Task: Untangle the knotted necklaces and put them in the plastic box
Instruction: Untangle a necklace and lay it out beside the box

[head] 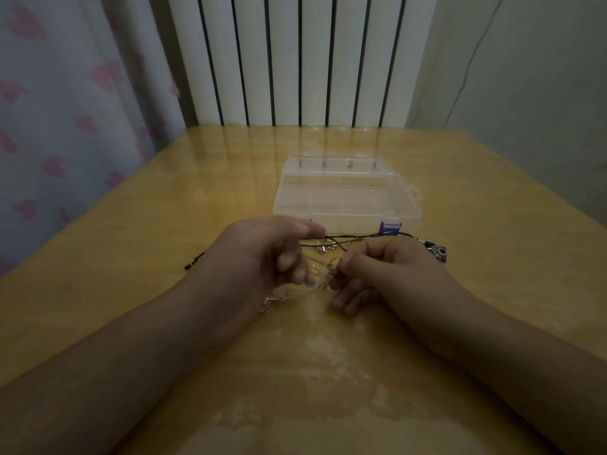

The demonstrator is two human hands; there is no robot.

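A thin silver chain necklace stretches between my two hands at the table's middle. My left hand pinches one side of it, and my right hand pinches the other side beside a small ring. A black cord necklace lies on the table just behind my hands; its camera-shaped pendant rests at the right. More silver chain lies under my left wrist. The clear plastic box stands beyond the cord with a purple latch at its front.
The yellow wooden table has worn pale patches near me. A white radiator stands behind the table's far edge. A curtain with pink hearts hangs at the left, a plain wall at the right.
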